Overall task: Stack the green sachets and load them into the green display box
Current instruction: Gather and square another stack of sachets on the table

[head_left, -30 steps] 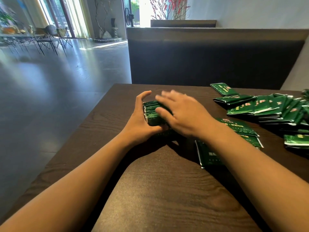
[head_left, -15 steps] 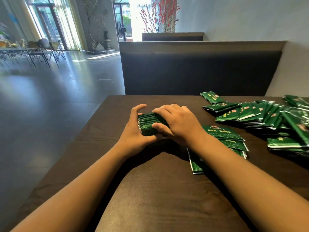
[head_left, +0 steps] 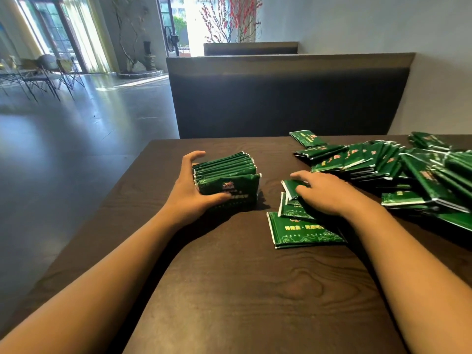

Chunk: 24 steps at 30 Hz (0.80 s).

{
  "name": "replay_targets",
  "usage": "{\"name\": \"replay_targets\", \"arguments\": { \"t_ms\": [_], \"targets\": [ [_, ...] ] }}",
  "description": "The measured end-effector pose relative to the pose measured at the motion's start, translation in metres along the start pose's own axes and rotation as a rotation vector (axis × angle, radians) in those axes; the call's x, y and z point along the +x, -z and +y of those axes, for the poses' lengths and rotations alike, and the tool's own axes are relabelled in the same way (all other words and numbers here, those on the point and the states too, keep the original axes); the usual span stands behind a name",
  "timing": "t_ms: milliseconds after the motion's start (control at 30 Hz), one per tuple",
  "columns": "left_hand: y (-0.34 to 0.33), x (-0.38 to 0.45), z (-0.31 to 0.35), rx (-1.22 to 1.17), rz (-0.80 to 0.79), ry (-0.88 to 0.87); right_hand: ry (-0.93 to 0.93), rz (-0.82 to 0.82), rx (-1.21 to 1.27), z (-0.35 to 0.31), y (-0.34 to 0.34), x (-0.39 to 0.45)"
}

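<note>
On the dark worktop (head_left: pixel 229 290), left hand (head_left: pixel 190 194) gripping an upright stack of green sachets (head_left: pixel 227 175), right hand (head_left: pixel 329 194) spread flat on loose sachets (head_left: pixel 296 227) just beside

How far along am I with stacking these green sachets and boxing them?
Done: one squared-up stack of sachets stands on the table, gripped by your left hand. In hand: your right hand rests on the loose sachets beside it. Left: the big sachet pile at right is unsorted, and no display box is in view.
</note>
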<state>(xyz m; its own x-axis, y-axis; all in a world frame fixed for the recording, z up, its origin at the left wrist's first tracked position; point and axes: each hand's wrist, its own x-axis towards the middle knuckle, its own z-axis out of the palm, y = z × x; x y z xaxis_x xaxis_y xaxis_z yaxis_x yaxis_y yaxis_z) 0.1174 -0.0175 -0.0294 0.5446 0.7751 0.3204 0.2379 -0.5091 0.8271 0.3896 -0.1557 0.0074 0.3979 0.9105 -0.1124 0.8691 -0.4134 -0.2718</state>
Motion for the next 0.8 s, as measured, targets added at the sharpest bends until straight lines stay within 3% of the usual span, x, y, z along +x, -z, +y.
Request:
{"name": "replay_targets", "arguments": {
  "t_ms": [267,600,700,800],
  "targets": [
    [0.001,0.000,-0.001,0.006,-0.003,0.013,0.004,0.136,-0.095,0.006,-0.001,0.002],
    [0.000,0.000,-0.004,0.020,0.046,0.025,0.032,0.321,0.000,0.000,0.003,0.002],
    [0.000,0.001,-0.005,0.019,0.055,0.025,0.134,0.533,0.144,-0.003,0.006,0.000],
    [0.000,0.001,-0.005,0.014,0.051,0.024,0.350,0.787,0.291,-0.011,0.012,-0.008]
  ]
}}
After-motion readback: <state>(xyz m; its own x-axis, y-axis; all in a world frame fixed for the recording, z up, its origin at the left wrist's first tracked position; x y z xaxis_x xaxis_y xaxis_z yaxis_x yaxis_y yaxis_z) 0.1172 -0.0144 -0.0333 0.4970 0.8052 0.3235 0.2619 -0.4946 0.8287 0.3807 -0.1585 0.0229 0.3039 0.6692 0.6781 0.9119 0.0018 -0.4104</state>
